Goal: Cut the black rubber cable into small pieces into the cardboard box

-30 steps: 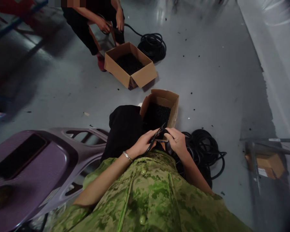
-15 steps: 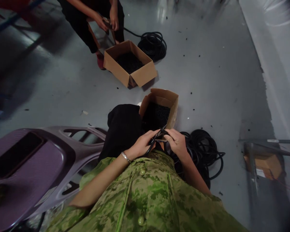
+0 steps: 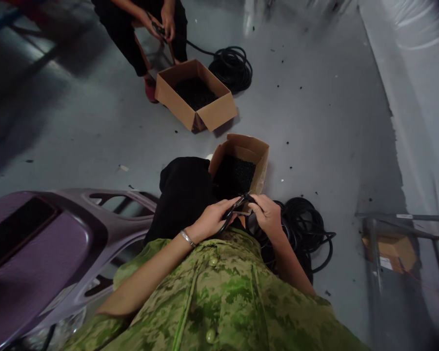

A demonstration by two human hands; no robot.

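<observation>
My left hand [image 3: 212, 218] is closed round the handles of black scissors [image 3: 233, 210], whose blades point up and to the right. My right hand [image 3: 267, 214] pinches the end of a black hose at the blades. That hose runs down to a black coil [image 3: 307, 230] lying on the floor at my right. Just beyond my hands stands an open cardboard box [image 3: 260, 155] filled with small black cut pieces.
A second cardboard box [image 3: 212, 116] of black pieces and another hose coil [image 3: 231, 68] lie farther off, where a seated person's hands [image 3: 160, 24] work on hose. A purple plastic chair [image 3: 40, 253] is at my left, a metal rack with a carton [image 3: 389, 248] at right.
The view has drifted slightly. My hands keep the same grip on scissors and hose. The other person's hands have shifted a little upward.
</observation>
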